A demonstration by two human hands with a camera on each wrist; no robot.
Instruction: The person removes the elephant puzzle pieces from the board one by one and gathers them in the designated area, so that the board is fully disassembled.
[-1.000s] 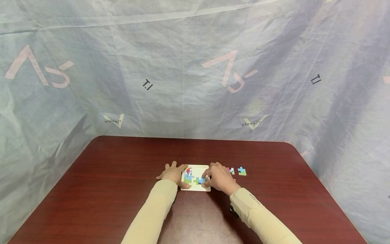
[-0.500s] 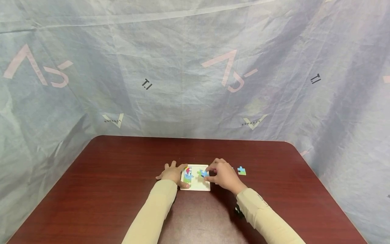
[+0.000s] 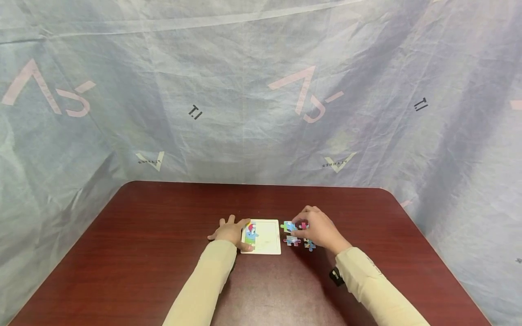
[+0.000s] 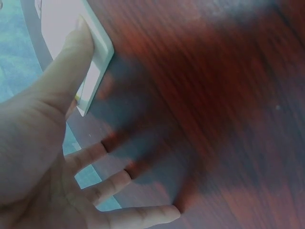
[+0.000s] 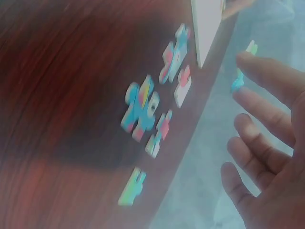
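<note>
A white puzzle tray (image 3: 269, 238) lies on the table, with joined pieces (image 3: 250, 232) of a picture along its left side. My left hand (image 3: 229, 233) rests at the tray's left edge, fingers spread; in the left wrist view the thumb (image 4: 71, 57) presses on the tray. Between thumb and forefinger, my right hand (image 3: 320, 227) pinches a blue-and-green puzzle piece (image 3: 288, 226) just right of the tray. The right wrist view shows this puzzle piece (image 5: 239, 71) raised off the tabletop and nearly edge-on. Below that hand lie several loose pieces, among them a blue one (image 5: 141, 109).
Other loose pieces include a pink-and-blue one (image 3: 292, 241) beside the tray and a green one (image 5: 131, 188) farther off. The dark red table (image 3: 171, 213) ends at a hanging grey cloth (image 3: 244, 136) behind and at the sides.
My right hand has lifted the puzzle piece out of the tray and carried it right, past the tray's edge. My left hand has stayed in place.
</note>
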